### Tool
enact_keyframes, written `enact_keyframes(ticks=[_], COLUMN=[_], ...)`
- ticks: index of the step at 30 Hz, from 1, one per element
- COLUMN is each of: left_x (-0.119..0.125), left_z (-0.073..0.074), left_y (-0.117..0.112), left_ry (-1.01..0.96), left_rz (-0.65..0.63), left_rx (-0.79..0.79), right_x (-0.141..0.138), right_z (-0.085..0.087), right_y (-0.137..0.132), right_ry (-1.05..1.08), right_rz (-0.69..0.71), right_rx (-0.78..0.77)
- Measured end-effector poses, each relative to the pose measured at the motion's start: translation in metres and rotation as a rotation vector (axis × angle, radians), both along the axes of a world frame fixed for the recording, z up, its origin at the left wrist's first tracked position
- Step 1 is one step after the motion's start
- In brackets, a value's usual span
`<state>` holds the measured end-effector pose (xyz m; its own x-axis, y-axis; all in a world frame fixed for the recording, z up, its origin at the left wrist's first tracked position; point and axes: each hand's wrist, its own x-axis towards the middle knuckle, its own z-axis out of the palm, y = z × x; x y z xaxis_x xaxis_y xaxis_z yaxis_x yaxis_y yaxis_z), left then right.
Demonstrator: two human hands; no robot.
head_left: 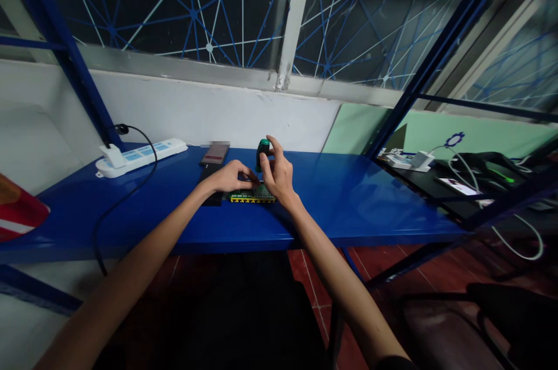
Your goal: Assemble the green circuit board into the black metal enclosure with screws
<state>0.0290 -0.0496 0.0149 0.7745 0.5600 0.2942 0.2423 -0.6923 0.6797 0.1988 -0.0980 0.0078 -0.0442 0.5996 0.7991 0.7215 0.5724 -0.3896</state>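
My right hand [279, 172] is closed round the dark green and black handle of a screwdriver [262, 152]. It holds the screwdriver upright, its shaft pointing down at a green circuit board [242, 191] with a row of yellow-edged ports [251, 199] along the front. My left hand [231, 176] reaches over the board from the left. Its thumb and fingers come together near the screwdriver's tip; what they pinch, if anything, is too small to tell. A flat black panel [212, 197] lies partly under my left wrist. The tip itself is hidden by my fingers.
The blue table [349, 196] stands against a wall below windows. A white power strip [148, 156] with a black cable [131, 198] lies at left, a phone-like dark slab [215, 153] behind my left hand. Beyond a blue frame post at right are chargers [422, 161] and cables.
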Motion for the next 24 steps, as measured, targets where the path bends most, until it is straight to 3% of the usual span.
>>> enact_keyframes(ticks=[5,24], left_x=[0.0009,-0.0011], left_z=[-0.0021,0.0], left_y=[0.0002,0.0013], left_ry=[-0.027,0.015], left_rz=[0.061,-0.014], left_rx=[0.009,-0.005], right_x=[-0.0004,0.001], right_z=[0.0008,0.0004], right_y=[-0.0008,0.0004], right_ry=[0.004,0.013], right_rz=[-0.001,-0.003], right_rx=[0.01,0.011])
